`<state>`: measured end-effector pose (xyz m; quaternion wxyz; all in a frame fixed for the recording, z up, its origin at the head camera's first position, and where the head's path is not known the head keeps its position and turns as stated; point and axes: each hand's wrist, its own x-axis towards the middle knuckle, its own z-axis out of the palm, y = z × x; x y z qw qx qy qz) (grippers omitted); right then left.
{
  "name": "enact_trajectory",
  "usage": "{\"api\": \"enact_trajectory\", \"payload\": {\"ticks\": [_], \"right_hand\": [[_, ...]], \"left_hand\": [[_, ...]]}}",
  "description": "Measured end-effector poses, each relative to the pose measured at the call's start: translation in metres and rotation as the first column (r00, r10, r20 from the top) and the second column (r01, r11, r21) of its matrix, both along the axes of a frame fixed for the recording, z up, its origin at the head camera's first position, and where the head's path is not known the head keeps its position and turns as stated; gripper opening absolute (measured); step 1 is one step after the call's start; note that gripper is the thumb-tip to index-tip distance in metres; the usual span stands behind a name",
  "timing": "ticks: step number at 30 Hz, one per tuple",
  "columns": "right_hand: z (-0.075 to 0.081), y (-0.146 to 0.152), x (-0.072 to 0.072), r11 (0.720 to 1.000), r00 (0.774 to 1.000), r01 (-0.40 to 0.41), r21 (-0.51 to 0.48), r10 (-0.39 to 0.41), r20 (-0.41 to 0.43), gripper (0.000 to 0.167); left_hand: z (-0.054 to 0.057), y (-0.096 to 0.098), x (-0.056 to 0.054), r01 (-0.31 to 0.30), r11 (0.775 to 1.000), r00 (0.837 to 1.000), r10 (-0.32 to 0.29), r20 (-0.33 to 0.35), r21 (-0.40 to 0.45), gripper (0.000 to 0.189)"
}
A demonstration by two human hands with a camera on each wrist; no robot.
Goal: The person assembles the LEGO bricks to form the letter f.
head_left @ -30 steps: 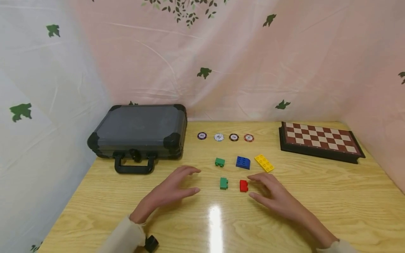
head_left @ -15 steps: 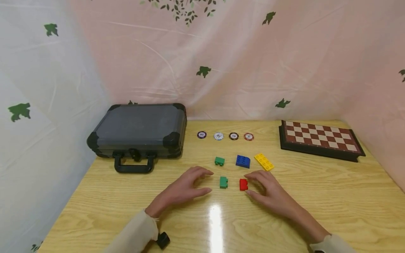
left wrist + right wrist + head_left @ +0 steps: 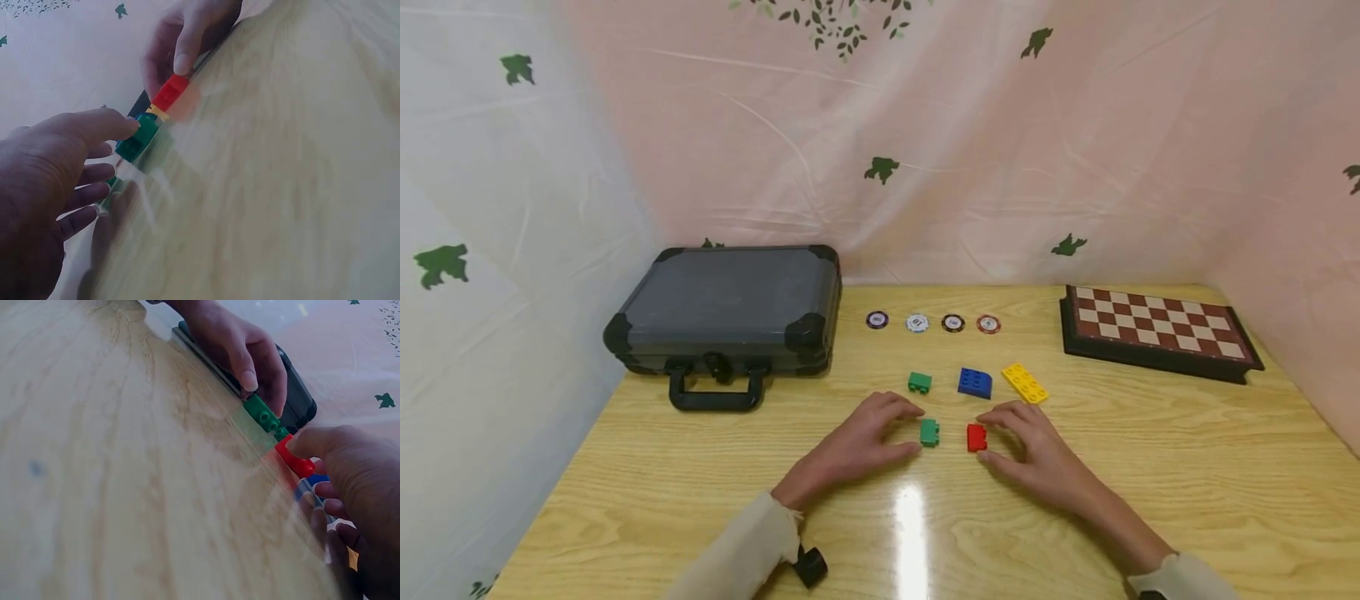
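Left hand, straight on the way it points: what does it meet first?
Most likely the nearer green brick, just ahead of the left hand, level with its thumb-finger gap; exact clearance is unclear. The red brick lies beyond.

We see a worktop with a wood-grain face, smooth and glossy enough to throw back a white glare towards its front edge. The red brick, green brick, blue brick and yellow brick look like shiny, hard plastic. At the back left corner, the case has smooth grey panels (metal or plastic, we cannot tell) and a black, plastic-looking handle. Behind the back edge hangs creased, softly sheened cloth; the sleeve is matt fabric.
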<state>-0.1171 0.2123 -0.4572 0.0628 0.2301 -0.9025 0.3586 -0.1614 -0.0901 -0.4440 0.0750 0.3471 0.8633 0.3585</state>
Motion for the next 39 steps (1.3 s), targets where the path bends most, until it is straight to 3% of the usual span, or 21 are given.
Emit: {"api": "enact_trajectory", "payload": {"ticks": [19,39], "right_hand": [[-0.001,-0.001,0.0,1.0,1.0,0.02,0.018,-0.02,0.016,0.036],[-0.004,-0.002,-0.002,0.999,0.999,0.025,0.04,-0.024,-0.033,0.032]], "left_hand": [[-0.004,0.012,-0.001,-0.001,0.999,0.997,-0.003,-0.076,-0.05,0.044],[-0.006,0.017,-0.001,0.011,0.998,0.992,-0.018,-0.124,-0.059,0.041]]}}
